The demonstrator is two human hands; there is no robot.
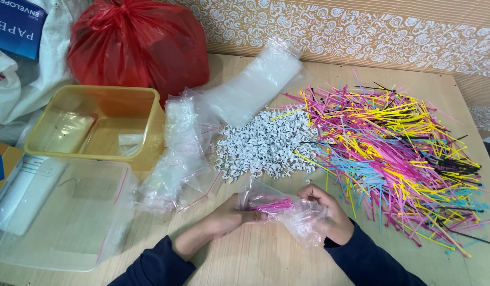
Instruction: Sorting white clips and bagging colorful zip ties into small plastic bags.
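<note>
My left hand [224, 220] and my right hand [329, 212] both hold a small clear plastic bag [300, 220] near the table's front edge. A bundle of pink cable ties [274, 205] sits inside the bag, its end pinched by my left fingers. My right hand grips the bag's other side through the film. Just behind my hands lies a heap of small white clips [263, 144]. To the right spreads a large pile of coloured cable ties [398, 153] in pink, yellow, blue and black.
A wooden table [266, 259] carries a stack of empty clear bags [179, 153], a yellow plastic tub [97, 122], a clear shallow tray [60, 212], a long clear packet [255, 85] and a red plastic bag [139, 42]. A patterned wall runs behind.
</note>
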